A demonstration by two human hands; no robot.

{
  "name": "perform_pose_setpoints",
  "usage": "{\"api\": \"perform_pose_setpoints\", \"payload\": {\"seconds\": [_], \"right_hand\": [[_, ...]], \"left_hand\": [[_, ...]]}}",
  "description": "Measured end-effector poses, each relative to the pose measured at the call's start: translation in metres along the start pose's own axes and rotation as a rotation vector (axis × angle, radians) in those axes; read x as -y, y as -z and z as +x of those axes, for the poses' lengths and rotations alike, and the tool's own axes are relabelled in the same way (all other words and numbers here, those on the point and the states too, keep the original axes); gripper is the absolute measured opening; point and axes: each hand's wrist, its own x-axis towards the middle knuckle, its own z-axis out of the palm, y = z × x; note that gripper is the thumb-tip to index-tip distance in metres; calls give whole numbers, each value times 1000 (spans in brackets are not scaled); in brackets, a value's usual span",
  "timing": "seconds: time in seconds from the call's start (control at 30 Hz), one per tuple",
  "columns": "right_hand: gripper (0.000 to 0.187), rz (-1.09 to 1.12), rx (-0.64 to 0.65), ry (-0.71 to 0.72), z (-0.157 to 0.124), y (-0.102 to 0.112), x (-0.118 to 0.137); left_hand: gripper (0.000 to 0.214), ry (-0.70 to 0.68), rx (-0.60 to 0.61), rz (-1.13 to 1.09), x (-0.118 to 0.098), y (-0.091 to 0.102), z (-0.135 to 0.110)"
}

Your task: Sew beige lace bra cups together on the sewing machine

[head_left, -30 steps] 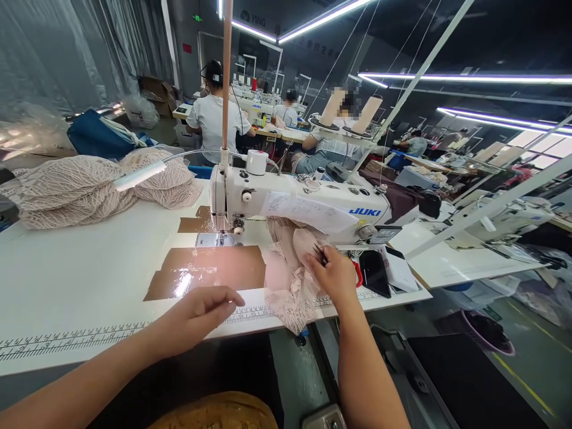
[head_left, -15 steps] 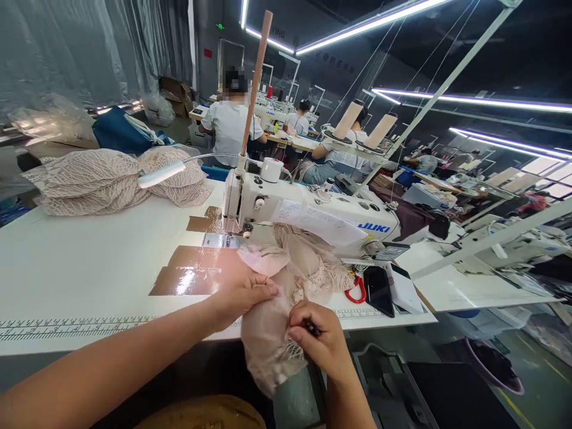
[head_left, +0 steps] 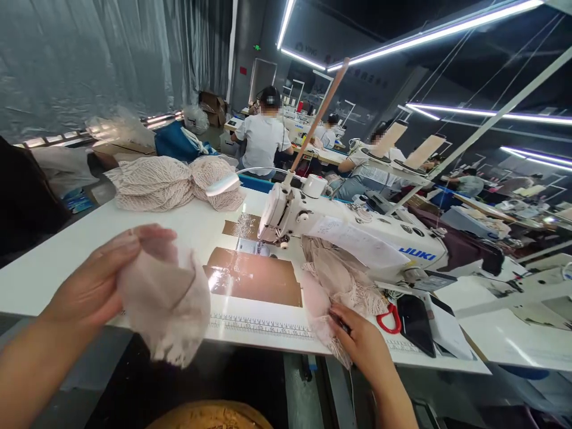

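Head view: left hand [head_left: 96, 277], fingers pinching a sheer beige fabric piece [head_left: 165, 301], raised above the front of a white table [head_left: 89, 232]; right hand [head_left: 364, 341], curled round a small, mostly hidden dark tool [head_left: 343, 325], at a lace-edged beige heap [head_left: 331, 271], any grip on it unclear. Heap lies partly beneath the white sewing machine [head_left: 370, 219], near a red loop handle [head_left: 397, 323] and black phone [head_left: 415, 325].

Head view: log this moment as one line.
left hand: holding sheer beige piece | right hand: gripping small dark object at lace fabric | lace fabric: partly under sewing machine
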Motion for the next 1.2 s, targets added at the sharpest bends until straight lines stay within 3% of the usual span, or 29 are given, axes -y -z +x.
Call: {"api": "perform_pose_setpoints", "payload": {"seconds": [0.1,0.17,0.33,0.5,0.63,0.77,0.87,0.93,1.03,1.13,1.2], "right_hand": [[36,126,-129,-34,5,5,21],[43,295,-111,-37,11,1,45],[46,659,226,27,36,-28,122],[41,817,510,81,71,-57,180],[41,951,622,35,95,-79,202],[34,1067,691,78,106,-93,217],[34,1053,638,107,103,-94,220],[34,953,531,100,98,-92,211],[38,599,300,98,90,-84,173],[37,125,78,87,83,-75,123],[39,-33,-9,51,78,-68,102]], "left_hand": [[44,39,-5,-37,11,11,12],[46,76,120,118,27,10,19],[64,115,477,136,61,0,27],[80,241,704,-80,59,-2,23],[58,202,774,-107,54,2,22],[37,151,830,-135,58,0,24],[41,110,816,-133,60,-4,24],[54,122,797,-100,59,-5,23],[64,149,797,-45,52,-2,20],[57,107,803,-35,43,2,15],[53,71,797,-48,37,-1,10]]}}
